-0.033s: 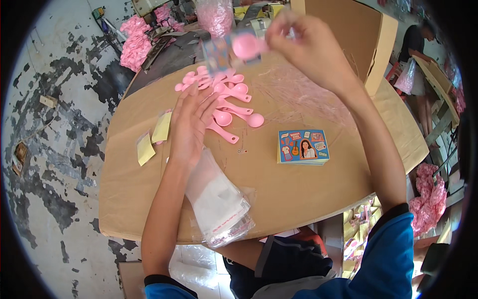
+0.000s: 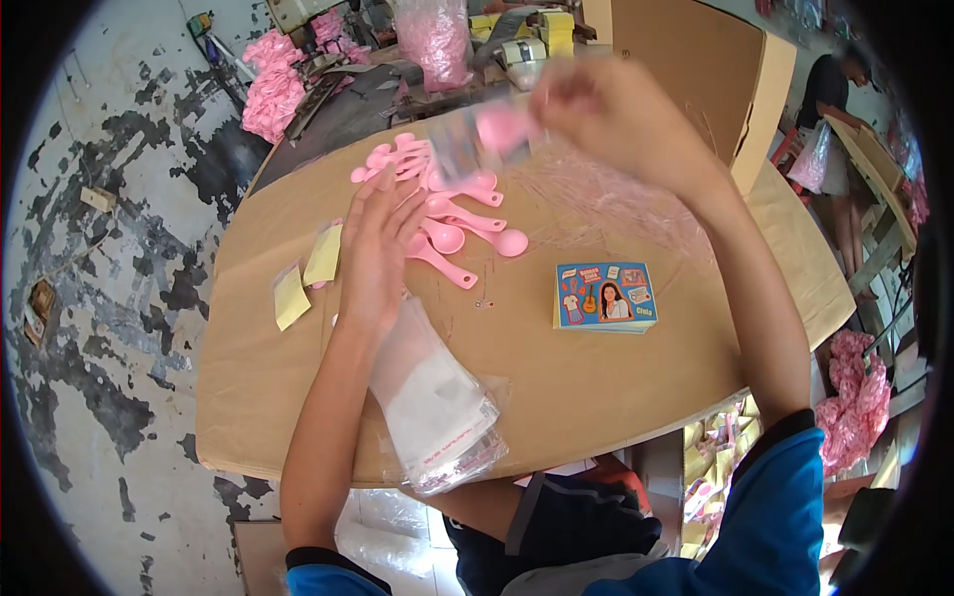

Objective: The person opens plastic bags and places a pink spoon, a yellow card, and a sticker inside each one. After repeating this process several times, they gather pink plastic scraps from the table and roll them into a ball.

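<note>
My right hand (image 2: 621,114) is raised over the far part of the table, its fingers closed on the end of a transparent plastic packet (image 2: 457,149). A pink spoon (image 2: 502,129) and a blue printed card show in that packet, blurred by motion. My left hand (image 2: 378,223) has its fingers stretched out and holds nothing I can see. It is beside a heap of pink measuring spoons (image 2: 447,236). Below its wrist lies a fanned stack of transparent plastic bags (image 2: 432,397). To the right sits a stack of blue printed cards (image 2: 604,296).
Two small packets with yellow cards (image 2: 291,298) lie left of my left hand. Thin plastic strips (image 2: 606,199) cover the table's far right, before a cardboard box (image 2: 686,70). A bag of pink items (image 2: 432,45) stands behind. Another person (image 2: 835,99) works at far right.
My right hand and the packet have moved slightly nearer, the packet also a little to the right. The left hand has stayed in place.
</note>
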The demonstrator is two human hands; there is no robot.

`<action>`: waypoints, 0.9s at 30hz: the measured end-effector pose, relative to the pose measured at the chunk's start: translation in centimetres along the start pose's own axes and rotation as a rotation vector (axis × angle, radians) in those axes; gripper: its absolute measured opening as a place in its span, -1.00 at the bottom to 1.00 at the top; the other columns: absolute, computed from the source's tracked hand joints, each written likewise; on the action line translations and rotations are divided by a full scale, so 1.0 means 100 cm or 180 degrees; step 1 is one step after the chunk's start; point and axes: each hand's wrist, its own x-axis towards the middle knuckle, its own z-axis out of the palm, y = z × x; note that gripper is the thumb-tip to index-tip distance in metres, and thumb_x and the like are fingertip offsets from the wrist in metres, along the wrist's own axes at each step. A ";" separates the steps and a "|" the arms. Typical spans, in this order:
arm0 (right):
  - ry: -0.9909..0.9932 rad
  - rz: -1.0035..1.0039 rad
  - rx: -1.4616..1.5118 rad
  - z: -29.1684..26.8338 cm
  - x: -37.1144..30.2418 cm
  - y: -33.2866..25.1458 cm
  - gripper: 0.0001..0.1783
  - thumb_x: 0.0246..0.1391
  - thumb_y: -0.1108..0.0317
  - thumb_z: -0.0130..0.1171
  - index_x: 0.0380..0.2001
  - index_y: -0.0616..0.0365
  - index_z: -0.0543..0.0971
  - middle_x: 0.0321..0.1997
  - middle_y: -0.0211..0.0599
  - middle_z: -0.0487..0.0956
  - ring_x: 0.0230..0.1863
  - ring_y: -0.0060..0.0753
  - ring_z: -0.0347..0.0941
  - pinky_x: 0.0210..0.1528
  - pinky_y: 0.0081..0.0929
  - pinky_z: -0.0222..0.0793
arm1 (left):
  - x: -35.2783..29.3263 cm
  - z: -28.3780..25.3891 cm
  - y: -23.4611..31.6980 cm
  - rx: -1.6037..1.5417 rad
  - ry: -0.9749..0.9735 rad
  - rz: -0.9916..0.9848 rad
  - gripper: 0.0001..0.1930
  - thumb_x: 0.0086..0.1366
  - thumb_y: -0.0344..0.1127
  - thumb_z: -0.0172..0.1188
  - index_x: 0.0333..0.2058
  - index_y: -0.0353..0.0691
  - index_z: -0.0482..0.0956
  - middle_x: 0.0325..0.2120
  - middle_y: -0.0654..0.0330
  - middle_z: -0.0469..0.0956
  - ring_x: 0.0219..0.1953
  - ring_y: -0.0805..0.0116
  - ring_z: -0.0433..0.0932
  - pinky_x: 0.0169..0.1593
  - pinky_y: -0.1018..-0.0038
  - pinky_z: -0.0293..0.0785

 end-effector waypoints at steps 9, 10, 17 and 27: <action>-0.1168 0.0525 0.0295 0.019 -0.018 -0.049 -0.73 0.18 0.28 0.19 -0.28 0.31 0.66 -0.40 -0.26 0.67 -0.37 -0.54 0.56 -0.27 -0.51 0.48 | -0.041 0.044 -0.005 0.2780 -0.1008 0.1309 -0.42 0.29 -0.41 0.22 0.23 -0.33 0.22 0.13 0.07 0.39 0.20 0.30 0.37 0.21 0.38 0.31; -0.1119 0.0555 0.0274 0.023 -0.021 -0.049 -0.73 0.18 0.28 0.19 -0.28 0.31 0.66 -0.40 -0.26 0.67 -0.37 -0.54 0.56 -0.27 -0.51 0.48 | -0.044 0.050 -0.009 0.2773 -0.1071 0.1314 -0.42 0.29 -0.41 0.22 0.23 -0.33 0.22 0.13 0.07 0.39 0.20 0.30 0.37 0.21 0.38 0.31; -0.0070 0.0215 0.0571 0.028 -0.023 -0.036 -0.70 0.15 0.24 0.21 -0.20 0.29 0.64 -0.40 -0.12 0.65 -0.39 -0.41 0.59 -0.28 -0.45 0.48 | -0.039 0.053 0.006 0.1059 -0.1109 0.0024 -0.51 0.34 -0.50 0.09 0.23 -0.38 0.25 0.09 -0.04 0.47 0.11 0.25 0.51 0.15 0.40 0.40; -0.1130 0.0387 0.0310 0.032 -0.020 -0.007 -0.79 0.14 0.36 0.21 -0.20 0.21 0.65 -0.37 -0.23 0.67 -0.39 -0.47 0.56 -0.28 -0.47 0.46 | -0.040 0.048 0.012 0.0572 -0.1747 -0.1077 -0.58 0.52 -0.21 -0.12 0.19 -0.40 0.27 0.07 -0.10 0.49 0.08 0.18 0.55 0.12 0.34 0.51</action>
